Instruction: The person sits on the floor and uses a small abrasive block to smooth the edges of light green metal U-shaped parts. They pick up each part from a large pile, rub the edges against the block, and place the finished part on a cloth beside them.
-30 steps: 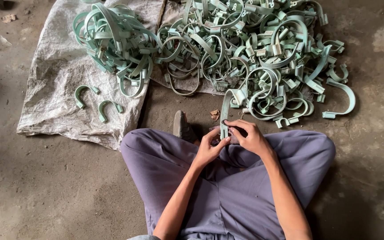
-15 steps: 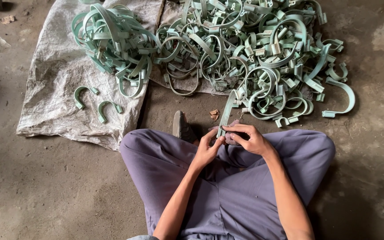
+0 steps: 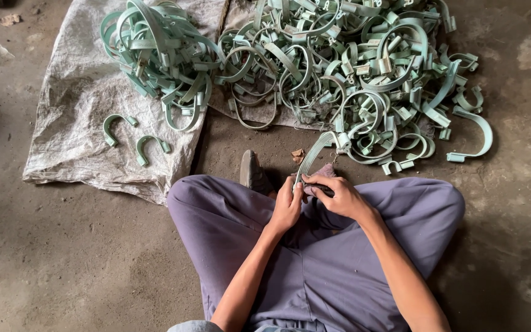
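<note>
I sit cross-legged on the floor in purple trousers. My left hand [image 3: 288, 206] and my right hand [image 3: 336, 195] meet above my lap, both gripping the near end of a pale green curved clamp strip [image 3: 313, 152]. The strip runs up and away toward a big heap of green clamps [image 3: 364, 74]. Something dark shows under my right fingers; I cannot tell what it is.
A second tangle of green clamps [image 3: 161, 55] lies on a grey woven sack [image 3: 78, 123] at the left, with two small U-shaped clamps [image 3: 118, 126] [image 3: 149, 147] apart from it. One large C-shaped clamp [image 3: 474, 138] lies at the right. A dark shoe [image 3: 252, 172] shows by my knee. The floor is concrete.
My hands stay together on the strip and have shifted slightly; the fingers have regripped its near end. The heaps have not moved.
</note>
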